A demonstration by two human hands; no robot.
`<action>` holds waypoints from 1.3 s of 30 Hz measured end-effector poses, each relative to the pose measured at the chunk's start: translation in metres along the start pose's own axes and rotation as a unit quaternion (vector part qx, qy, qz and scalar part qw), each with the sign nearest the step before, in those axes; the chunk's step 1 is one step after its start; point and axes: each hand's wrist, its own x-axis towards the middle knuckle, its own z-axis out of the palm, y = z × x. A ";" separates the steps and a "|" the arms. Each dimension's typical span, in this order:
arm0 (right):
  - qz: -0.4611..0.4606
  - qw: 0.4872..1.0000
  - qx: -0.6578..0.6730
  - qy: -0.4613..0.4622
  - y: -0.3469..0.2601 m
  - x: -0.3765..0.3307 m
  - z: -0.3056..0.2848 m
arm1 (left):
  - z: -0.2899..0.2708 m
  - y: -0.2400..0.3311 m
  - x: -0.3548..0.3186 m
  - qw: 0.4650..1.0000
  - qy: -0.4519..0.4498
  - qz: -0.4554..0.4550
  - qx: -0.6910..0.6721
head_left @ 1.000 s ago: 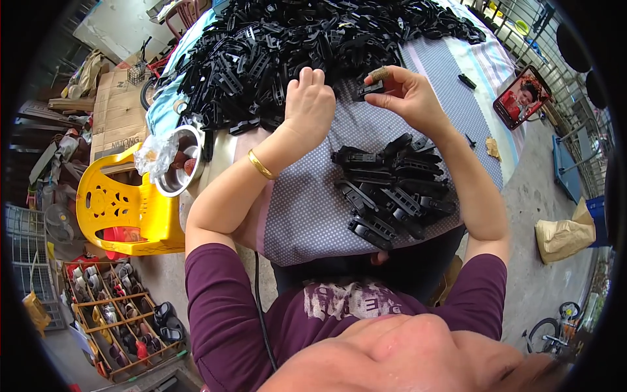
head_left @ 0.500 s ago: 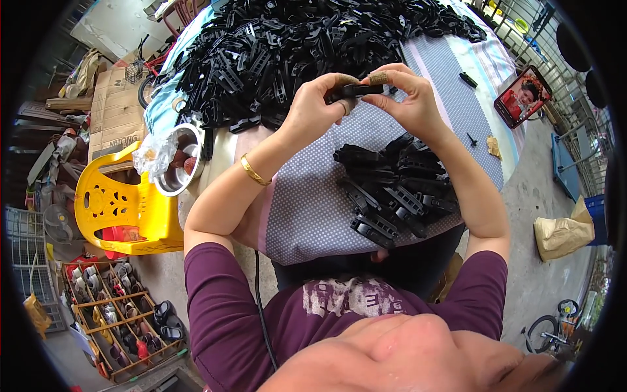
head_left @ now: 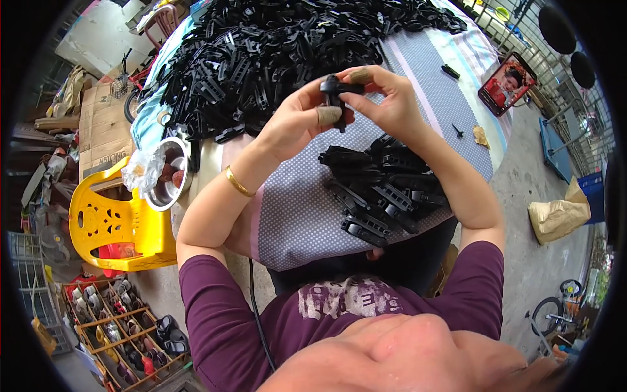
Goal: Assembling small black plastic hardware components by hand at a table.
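Note:
My left hand [head_left: 287, 127] is closed round an upright black plastic part [head_left: 341, 126], whose lower end sticks out under the thumb. From the other side, my right hand [head_left: 397, 98] pinches a black plastic piece [head_left: 334, 86] lying crosswise on top of it. The two touch; whether they are joined I cannot tell. Tan wraps cover some of my fingertips. Both hands are raised above the table, between a large heap of black plastic parts [head_left: 241, 72] on the far side and a smaller pile of similar slotted parts [head_left: 385, 189] near me.
A dotted grey cloth [head_left: 287, 215] covers the table. At right lie a loose black part [head_left: 450, 71], a small dark piece [head_left: 458, 131] and a propped phone [head_left: 508, 83]. At left, a metal bowl [head_left: 184, 186] stands by a yellow chair [head_left: 153, 225]. A paper sack [head_left: 555, 212] is on the floor.
Half a second ago the black part was held level between both hands. Now one piece points downward in my left hand, with the other crosswise above it. The view has shifted slightly.

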 end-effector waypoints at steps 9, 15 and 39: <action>0.000 0.999 -0.038 -0.011 -0.002 -0.001 -0.001 | -0.001 0.000 -0.001 0.985 0.105 0.050 0.124; -0.084 0.980 -0.180 -0.021 -0.006 0.001 -0.007 | 0.005 0.001 -0.002 0.977 0.151 0.047 0.145; 0.094 0.977 -0.035 -0.186 -0.003 0.005 -0.022 | 0.006 0.002 -0.007 0.909 0.089 0.174 0.367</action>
